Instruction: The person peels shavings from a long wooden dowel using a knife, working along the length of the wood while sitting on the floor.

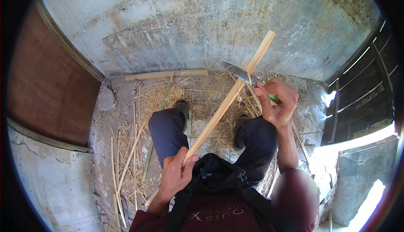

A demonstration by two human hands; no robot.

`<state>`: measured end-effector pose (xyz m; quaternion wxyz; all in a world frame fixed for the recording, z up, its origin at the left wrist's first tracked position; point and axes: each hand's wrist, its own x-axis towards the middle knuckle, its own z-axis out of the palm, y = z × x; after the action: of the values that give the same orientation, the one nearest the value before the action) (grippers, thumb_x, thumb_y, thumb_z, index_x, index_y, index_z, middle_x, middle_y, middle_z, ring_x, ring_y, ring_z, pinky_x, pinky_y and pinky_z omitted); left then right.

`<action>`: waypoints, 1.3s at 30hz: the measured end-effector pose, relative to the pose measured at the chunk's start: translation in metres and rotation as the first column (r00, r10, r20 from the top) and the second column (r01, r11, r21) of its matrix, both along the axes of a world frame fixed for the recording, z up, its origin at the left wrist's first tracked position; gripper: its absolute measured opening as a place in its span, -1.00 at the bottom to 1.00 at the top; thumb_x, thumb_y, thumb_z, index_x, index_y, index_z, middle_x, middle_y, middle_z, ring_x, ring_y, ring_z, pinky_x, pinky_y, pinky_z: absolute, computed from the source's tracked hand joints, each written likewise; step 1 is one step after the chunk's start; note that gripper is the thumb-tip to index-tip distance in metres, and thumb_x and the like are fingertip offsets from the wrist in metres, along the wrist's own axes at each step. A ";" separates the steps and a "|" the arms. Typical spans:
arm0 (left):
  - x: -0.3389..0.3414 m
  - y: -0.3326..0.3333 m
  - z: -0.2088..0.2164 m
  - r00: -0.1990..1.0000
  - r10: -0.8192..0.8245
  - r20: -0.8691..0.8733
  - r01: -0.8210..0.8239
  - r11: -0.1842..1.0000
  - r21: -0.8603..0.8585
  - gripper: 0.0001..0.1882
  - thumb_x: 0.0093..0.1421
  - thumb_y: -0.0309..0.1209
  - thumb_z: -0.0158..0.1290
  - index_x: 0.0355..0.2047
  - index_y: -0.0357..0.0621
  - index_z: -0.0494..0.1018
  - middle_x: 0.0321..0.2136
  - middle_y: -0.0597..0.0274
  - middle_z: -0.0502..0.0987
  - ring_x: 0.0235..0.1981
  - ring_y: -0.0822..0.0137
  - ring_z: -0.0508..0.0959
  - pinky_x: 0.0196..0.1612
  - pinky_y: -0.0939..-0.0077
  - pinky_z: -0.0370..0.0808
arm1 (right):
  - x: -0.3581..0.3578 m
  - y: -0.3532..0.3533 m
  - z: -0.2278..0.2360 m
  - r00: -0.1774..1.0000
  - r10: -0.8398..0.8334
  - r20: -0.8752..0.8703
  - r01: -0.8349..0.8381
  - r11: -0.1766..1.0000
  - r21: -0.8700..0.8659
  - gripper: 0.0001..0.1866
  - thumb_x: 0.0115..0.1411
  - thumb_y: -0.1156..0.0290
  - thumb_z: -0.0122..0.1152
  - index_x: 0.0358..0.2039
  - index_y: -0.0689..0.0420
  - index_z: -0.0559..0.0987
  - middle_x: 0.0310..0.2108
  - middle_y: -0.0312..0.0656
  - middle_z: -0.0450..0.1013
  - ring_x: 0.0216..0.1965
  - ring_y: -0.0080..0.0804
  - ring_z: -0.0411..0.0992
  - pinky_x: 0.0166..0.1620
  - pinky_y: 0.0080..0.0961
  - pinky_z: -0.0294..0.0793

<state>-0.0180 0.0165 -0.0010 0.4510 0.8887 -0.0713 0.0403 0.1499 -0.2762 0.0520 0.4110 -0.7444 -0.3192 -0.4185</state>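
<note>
A long, pale bamboo strip [221, 109] slants from my lap up to the far right. My left hand [176, 172] is closed around its near end, thumb on top. In my right hand [279, 99] is a knife [240, 72] with a green handle, mostly hidden by the fingers. Its blade lies across the strip, past the middle toward the far end, pointing to the left. A thin curled shaving [250, 75] stands up at the blade.
Shavings [155, 101] litter the floor between and around my boots. A bamboo pole [166, 75] lies along the base of the concrete wall [202, 26]. Several loose strips [129, 158] lie to my left. A brown panel [50, 76] stands at left, dark slats [362, 93] at right.
</note>
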 end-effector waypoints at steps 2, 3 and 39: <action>0.000 0.000 0.002 1.000 0.012 0.003 -0.012 1.000 -0.001 -0.65 0.51 -0.31 0.17 -0.36 -0.27 0.36 -0.73 0.01 0.30 -0.75 0.00 0.43 -0.61 0.19 0.27 | 0.006 -0.001 -0.001 1.000 0.013 0.002 -0.013 1.000 -0.011 -0.85 0.12 0.66 0.56 -0.44 0.28 0.68 -0.55 -0.07 0.60 -0.55 -0.29 0.59 -0.48 -0.46 0.47; 0.001 0.000 0.003 1.000 0.017 0.004 -0.017 1.000 -0.002 -0.65 0.51 -0.31 0.16 -0.36 -0.27 0.36 -0.73 0.01 0.30 -0.75 -0.01 0.42 -0.61 0.19 0.27 | 0.010 -0.002 -0.003 1.000 0.020 0.004 -0.020 1.000 -0.017 -0.85 0.12 0.65 0.56 -0.44 0.28 0.68 -0.54 -0.07 0.60 -0.55 -0.29 0.59 -0.48 -0.46 0.47; 0.011 0.033 -0.057 0.970 0.122 -0.213 -0.135 0.990 -0.048 -0.72 0.58 -0.23 0.04 -0.16 -0.21 0.54 -0.60 0.18 0.48 -0.58 0.33 0.48 -0.46 0.30 0.32 | 0.071 -0.046 -0.063 0.795 -0.174 -0.581 0.207 0.978 -0.010 -0.87 0.39 0.36 0.39 -0.17 0.14 0.66 -0.42 -0.17 0.62 -0.35 -0.44 0.59 -0.21 -0.46 0.50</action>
<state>-0.0074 0.0499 -0.0581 0.4797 0.8765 0.0354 -0.0221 0.2210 -0.3221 -0.0107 0.4642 -0.8531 -0.0913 -0.2200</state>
